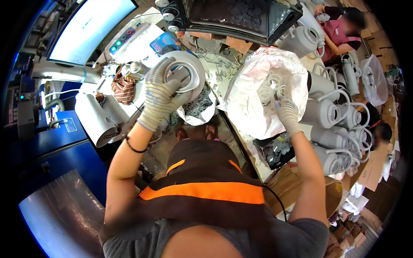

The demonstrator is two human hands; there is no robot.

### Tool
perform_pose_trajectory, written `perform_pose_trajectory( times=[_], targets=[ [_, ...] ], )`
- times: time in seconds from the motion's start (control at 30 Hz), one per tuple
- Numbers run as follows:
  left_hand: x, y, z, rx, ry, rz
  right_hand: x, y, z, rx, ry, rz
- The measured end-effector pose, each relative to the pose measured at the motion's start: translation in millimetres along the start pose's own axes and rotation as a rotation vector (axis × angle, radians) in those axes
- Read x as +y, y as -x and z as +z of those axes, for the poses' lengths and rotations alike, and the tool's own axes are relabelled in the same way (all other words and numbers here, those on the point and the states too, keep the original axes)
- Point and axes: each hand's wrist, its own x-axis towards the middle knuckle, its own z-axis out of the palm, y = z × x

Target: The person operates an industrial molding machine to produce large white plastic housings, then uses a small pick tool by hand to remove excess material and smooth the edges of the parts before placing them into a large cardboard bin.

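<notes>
My left hand (pixel 158 96), in a striped knit glove, grips a white plastic jug (pixel 196 71) by its round mouth. Its thumb and fingers lie around the raised collar, and the jug's opening faces me. My right hand (pixel 288 112), gloved alike, reaches into a large white plastic bag (pixel 243 96). The fingertips are drawn together at several translucent plastic rings (pixel 271 88) inside the bag; what lies between them is too small to make out.
Several pale jugs with looped handles (pixel 322 112) stand at the right. A dark open-fronted machine (pixel 232 15) is at the back, a lit screen (pixel 92 30) at the far left. Below the left jug lies a bag of grey scraps (pixel 195 109). A co-worker (pixel 340 34) sits at the far right.
</notes>
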Motion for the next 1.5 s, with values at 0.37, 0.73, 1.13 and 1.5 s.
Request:
perform_pose_trajectory(
  times=[0.37,0.73,1.13,1.5],
  targets=[
    [92.9,-53.2,-7.6,-0.398,0.468,0.057,16.2,-76.4,67.2,0.127,-0.684,0.328],
    [125.8,-64.4,12.5,-0.491,0.214,0.397,-82.9,89.2,-167.8,0.111,-0.908,-0.451],
    [144.4,-48.6,19.1,-0.62,0.085,0.299,-88.0,82.5,-157.0,0.254,-0.26,-0.785],
    [150.7,-52.7,28.0,-0.646,0.152,0.206,-124.4,98.6,-160.4,0.301,0.249,-0.319]
  ],
)
